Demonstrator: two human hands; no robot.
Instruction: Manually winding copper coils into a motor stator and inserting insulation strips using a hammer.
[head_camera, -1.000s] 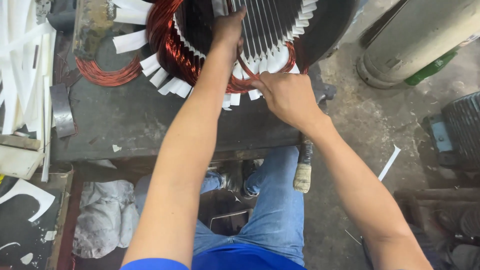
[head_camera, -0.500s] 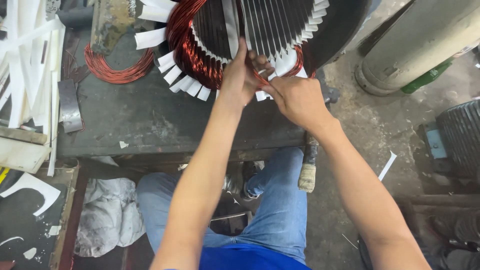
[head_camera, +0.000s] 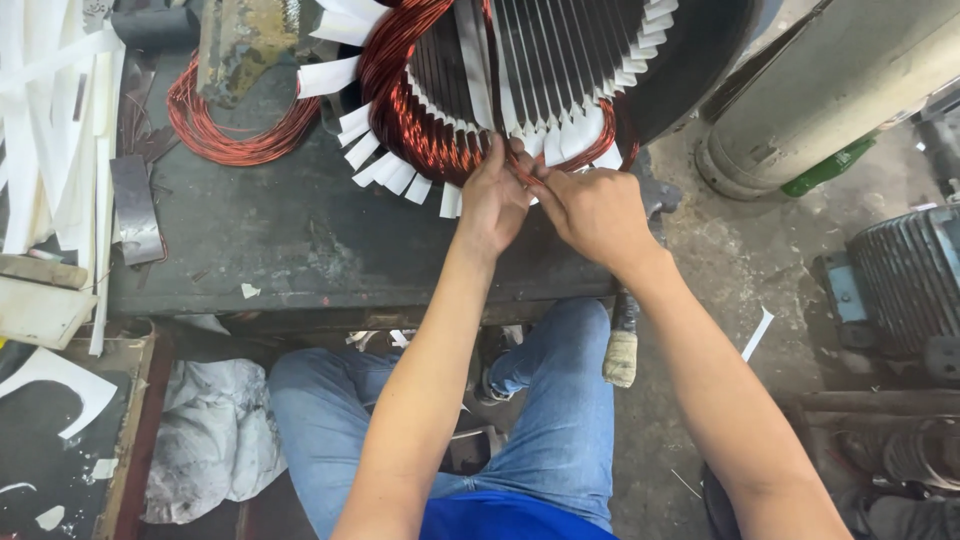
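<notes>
copper-red winding wire (head_camera: 420, 120) is lying bundled around the lower rim of the large round dark steel motor stator with slotted core (head_camera: 560, 50), which is sitting on the dark metal workbench (head_camera: 300, 240) just beyond the hands.

near: blue denim knees (head_camera: 560, 420) are showing under the bench edge; a crumpled grey-white rag (head_camera: 210, 440) is lying on the floor at left, and a brush with a pale wrapped handle (head_camera: 620, 350) is hanging off the bench edge beside the right forearm.

middle: both hands are meeting at the stator's bottom edge. left hand (head_camera: 492, 200) is curling its fingers onto the copper coil, pressing against it; right hand (head_camera: 590, 210) is pinching something thin at the coil, touching the left fingertips — cannot tell whether it is wire or paper.

far: white insulation paper strips (head_camera: 385, 170) are sticking out of the slots in a fan. a loose coil of copper-red wire (head_camera: 230, 130) is lying on the bench at left, well apart from the hands. a pale grey cylinder (head_camera: 830, 90) is lying on the concrete floor at right.
</notes>
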